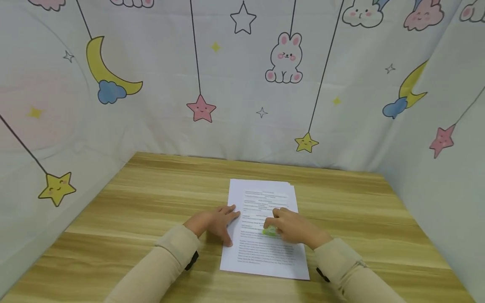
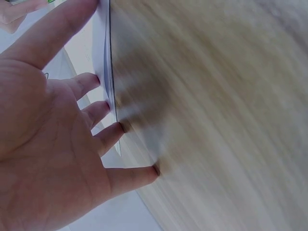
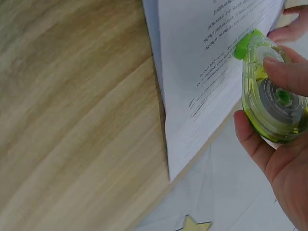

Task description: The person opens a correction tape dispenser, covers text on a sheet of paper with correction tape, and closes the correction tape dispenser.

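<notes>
A stack of printed sheets (image 1: 265,269) lies on the table, its top page covered in lines of text with blank white gaps in the upper half. My right hand (image 1: 293,227) grips a green see-through correction tape (image 3: 274,103). In the right wrist view the tape's bright green tip (image 3: 244,45) is right at the page's text, and its round reel shows through the case. My left hand (image 1: 219,223) rests with spread fingers along the left edge of the stack. From the left wrist, its thumb and some fingertips are at the paper edge, while the little finger (image 2: 137,178) touches the wood.
The wooden table (image 1: 170,181) extends around the paper on all sides. A white curtain (image 1: 235,134) printed with stars, moons and a rabbit hangs behind it and along both sides. Beige sleeves (image 1: 163,261) cover both forearms, with dark straps at the wrists.
</notes>
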Available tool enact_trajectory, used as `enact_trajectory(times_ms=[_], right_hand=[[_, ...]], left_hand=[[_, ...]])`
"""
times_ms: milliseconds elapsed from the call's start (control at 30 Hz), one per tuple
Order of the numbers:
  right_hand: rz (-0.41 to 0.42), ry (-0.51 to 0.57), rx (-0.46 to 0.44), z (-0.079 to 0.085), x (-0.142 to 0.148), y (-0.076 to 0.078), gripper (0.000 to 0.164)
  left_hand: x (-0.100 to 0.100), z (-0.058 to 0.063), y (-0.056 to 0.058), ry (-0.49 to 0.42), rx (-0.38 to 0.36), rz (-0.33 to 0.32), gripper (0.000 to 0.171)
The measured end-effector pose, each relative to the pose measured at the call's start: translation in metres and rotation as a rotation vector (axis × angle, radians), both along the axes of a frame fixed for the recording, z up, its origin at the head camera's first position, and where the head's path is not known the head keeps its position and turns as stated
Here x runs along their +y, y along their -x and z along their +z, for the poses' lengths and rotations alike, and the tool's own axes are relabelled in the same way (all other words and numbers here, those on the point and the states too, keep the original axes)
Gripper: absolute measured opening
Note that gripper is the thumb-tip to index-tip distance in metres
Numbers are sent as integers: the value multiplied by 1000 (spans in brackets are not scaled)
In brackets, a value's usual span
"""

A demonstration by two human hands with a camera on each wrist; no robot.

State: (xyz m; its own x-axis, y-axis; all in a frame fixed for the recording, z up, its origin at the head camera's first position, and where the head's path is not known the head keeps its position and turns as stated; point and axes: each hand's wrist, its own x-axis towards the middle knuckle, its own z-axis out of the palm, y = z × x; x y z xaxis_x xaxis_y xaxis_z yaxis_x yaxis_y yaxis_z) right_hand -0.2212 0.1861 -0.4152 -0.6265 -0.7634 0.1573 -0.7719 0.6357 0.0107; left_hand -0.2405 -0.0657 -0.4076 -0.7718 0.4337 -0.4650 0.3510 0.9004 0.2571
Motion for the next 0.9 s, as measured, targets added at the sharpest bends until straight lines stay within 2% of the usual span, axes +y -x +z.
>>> enact_trajectory(times_ms=[167, 267, 467, 733, 900], right_hand=[[-84, 185, -55, 6, 12, 0, 28], [-128, 228, -68, 10, 20, -1, 28], [-155, 172, -71, 10, 32, -6, 28], [-105, 81, 38, -3, 38, -12, 27], [-126, 55, 16, -2, 30, -18, 28]], left_hand=[[0, -1, 1, -1, -1, 0, 93], [1, 0, 0, -3, -4, 7, 92], [1, 2, -2, -21, -9, 11, 92], [1, 2, 0, -8, -9, -5, 93], [2, 1, 0, 1, -6, -15, 93]])
